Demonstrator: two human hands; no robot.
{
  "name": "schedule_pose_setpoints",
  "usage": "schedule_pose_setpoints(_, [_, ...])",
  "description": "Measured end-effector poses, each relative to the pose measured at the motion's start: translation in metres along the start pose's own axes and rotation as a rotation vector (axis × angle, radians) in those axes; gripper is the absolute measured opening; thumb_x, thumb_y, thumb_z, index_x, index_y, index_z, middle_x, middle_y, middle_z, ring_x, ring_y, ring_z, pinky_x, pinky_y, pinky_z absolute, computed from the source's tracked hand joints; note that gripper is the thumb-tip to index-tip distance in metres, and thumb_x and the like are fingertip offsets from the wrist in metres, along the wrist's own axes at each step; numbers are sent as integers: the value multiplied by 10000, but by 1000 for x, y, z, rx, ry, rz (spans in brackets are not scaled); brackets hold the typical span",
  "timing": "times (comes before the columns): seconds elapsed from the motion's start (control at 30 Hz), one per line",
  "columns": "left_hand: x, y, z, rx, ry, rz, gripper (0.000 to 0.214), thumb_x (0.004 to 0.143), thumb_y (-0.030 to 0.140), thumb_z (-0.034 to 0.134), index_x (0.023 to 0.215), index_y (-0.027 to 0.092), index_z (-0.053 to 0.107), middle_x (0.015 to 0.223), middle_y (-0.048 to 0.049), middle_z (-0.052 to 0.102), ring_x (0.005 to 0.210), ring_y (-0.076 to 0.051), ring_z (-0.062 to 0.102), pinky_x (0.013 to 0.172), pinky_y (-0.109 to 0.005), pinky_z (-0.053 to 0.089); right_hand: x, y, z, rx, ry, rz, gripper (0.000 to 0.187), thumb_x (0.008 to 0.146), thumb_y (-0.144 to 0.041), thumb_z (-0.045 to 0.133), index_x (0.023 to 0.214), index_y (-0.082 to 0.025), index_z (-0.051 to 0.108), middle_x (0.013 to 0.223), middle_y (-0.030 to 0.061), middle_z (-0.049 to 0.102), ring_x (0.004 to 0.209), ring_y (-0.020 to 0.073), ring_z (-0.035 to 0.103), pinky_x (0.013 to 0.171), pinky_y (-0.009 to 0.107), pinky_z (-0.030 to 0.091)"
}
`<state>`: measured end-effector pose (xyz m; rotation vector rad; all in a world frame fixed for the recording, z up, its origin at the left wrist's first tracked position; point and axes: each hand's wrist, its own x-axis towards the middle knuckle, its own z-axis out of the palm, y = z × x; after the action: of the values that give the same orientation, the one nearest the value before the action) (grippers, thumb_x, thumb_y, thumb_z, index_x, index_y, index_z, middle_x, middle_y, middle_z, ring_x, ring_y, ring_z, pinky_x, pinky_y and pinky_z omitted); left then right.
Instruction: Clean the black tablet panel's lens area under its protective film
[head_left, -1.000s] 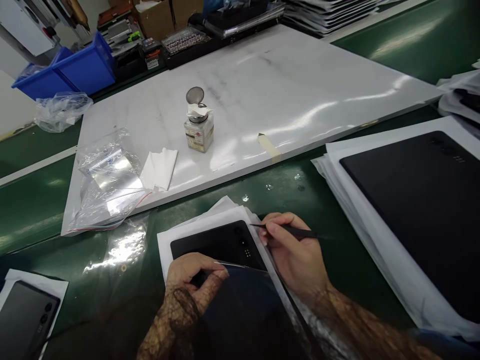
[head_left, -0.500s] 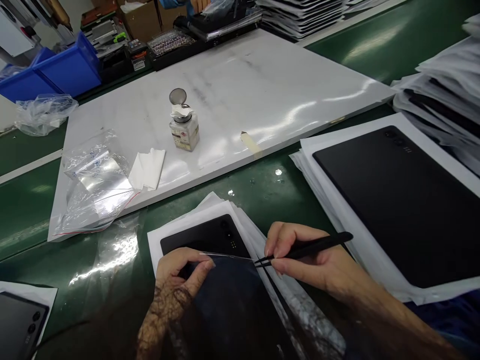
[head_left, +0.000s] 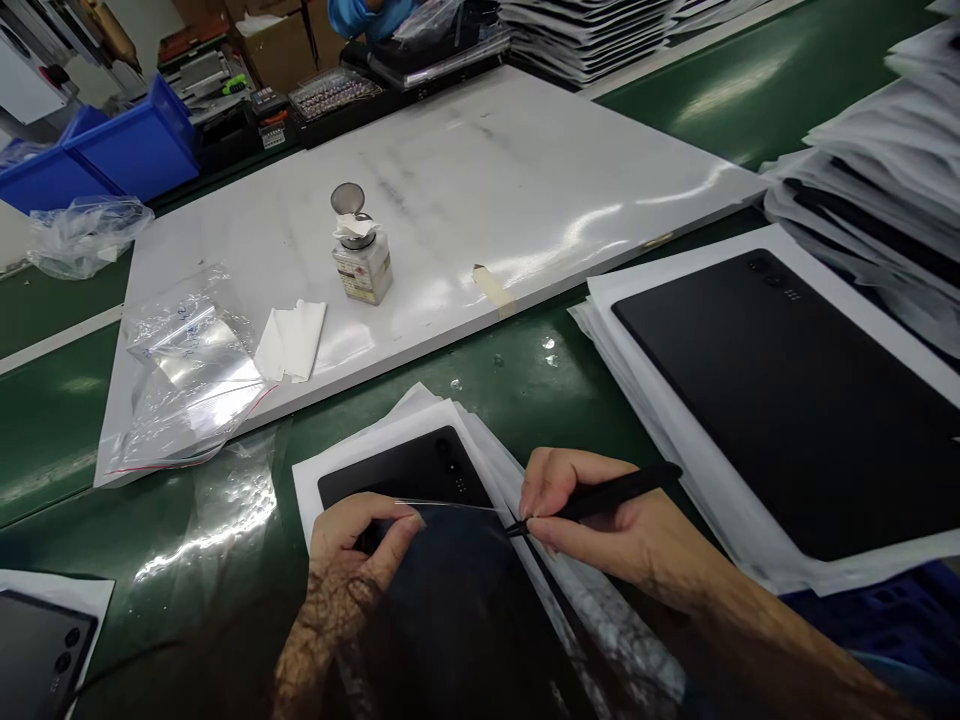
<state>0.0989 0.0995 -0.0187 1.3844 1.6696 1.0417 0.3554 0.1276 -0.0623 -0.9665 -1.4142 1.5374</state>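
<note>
We are pinching the clear film (head_left: 457, 535) by its edge in the left hand (head_left: 352, 548), over the black panel (head_left: 397, 470) on the table (head_left: 585, 400); the right hand (head_left: 611, 528) is squeezing tweezers (head_left: 611, 491) onto its corner. It is looking thin, limp and smudge-prone; we are judging edges the only safe hold.

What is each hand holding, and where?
Right hand pinches black tweezers near their tips; left hand pinches the clear film by its top edge, over the dark panel.
</note>
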Motion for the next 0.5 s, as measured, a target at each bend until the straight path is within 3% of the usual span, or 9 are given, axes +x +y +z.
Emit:
schedule_pose_setpoints(0.13, [-1,-4,1,-6,14,-24,128,655,348,676,612,235,718,578,-19,736,560,-216,688,523,-254,559,-3,4,2,-115,77,-142,91,1105,-310,768,1038,-348,816,974,18,794,703,180,753,581,278,604])
schedule_pose_setpoints(0.2, [-1,-6,1,-19,23,-40,137,647,362,681,614,234,717,578,-23,736,553,-219,688,511,-253,556,-5,8,7,-350,103,-273,159,1133,-327,714,1256,-366,806,1089,54,813,829,222,801,690,334,661])
schedule_pose_setpoints(0.27, [0,-6,0,-37,23,-55,151,645,378,684,623,233,719,582,-28,738,553,-222,688,511,-259,554,-8,13,14,-588,70,-378,302,1085,-462,788,1355,-329,768,1126,94,814,948,294,816,797,421,689])
schedule_pose_setpoints(0.33, [1,-3,0,-78,3,-61,189,648,414,681,619,231,714,590,-31,739,573,-231,691,542,-277,559,-9,18,22,-702,27,-397,345,1033,-552,824,1255,-297,757,1067,92,793,916,318,798,775,459,677])
schedule_pose_setpoints(0.43, [2,3,-2,-173,-43,-61,255,646,484,667,587,237,685,600,-24,745,578,-235,697,572,-299,567,-9,22,30,-650,19,-346,108,1059,-385,742,996,-307,703,912,32,729,759,259,737,673,413,631])
schedule_pose_setpoints(0.5, [1,6,-4,-219,-67,-65,286,652,514,652,573,239,660,612,-27,756,572,-238,703,559,-302,568,-8,22,31,-539,-2,-297,125,1036,-341,741,926,-322,684,874,23,709,709,252,714,636,408,629])
